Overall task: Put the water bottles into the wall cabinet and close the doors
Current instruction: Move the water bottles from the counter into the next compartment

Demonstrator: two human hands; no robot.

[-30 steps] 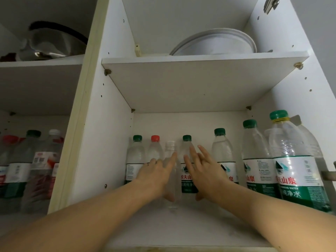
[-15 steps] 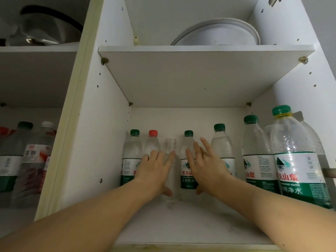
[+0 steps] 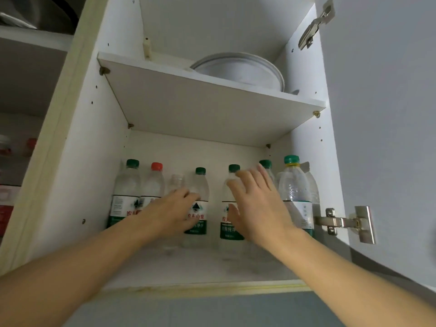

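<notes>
Several water bottles stand in a row at the back of the wall cabinet's lower shelf [image 3: 200, 272]. From the left come a green-capped bottle [image 3: 127, 185], a red-capped bottle [image 3: 155, 182], a clear capless bottle [image 3: 175, 181], then more green-capped bottles [image 3: 200, 185]. A bigger green-capped bottle [image 3: 295, 185] is at the far right. My left hand [image 3: 172, 213] curls around the lower part of the clear capless bottle. My right hand [image 3: 257, 208] is spread flat in front of a green-capped bottle [image 3: 230, 223], holding nothing.
The right cabinet door [image 3: 389, 138] stands open on two metal hinges [image 3: 339, 223]. A white plate [image 3: 238, 69] leans on the upper shelf [image 3: 212, 107]. The left compartment holds more bottles [image 3: 7, 199], which look blurred, with a dark pan [image 3: 35, 10] above.
My right hand has moved right, away from my left hand, toward the right-hand bottles. My left hand's fingers have curled around the clear bottle. The view has tilted, so the open door shows.
</notes>
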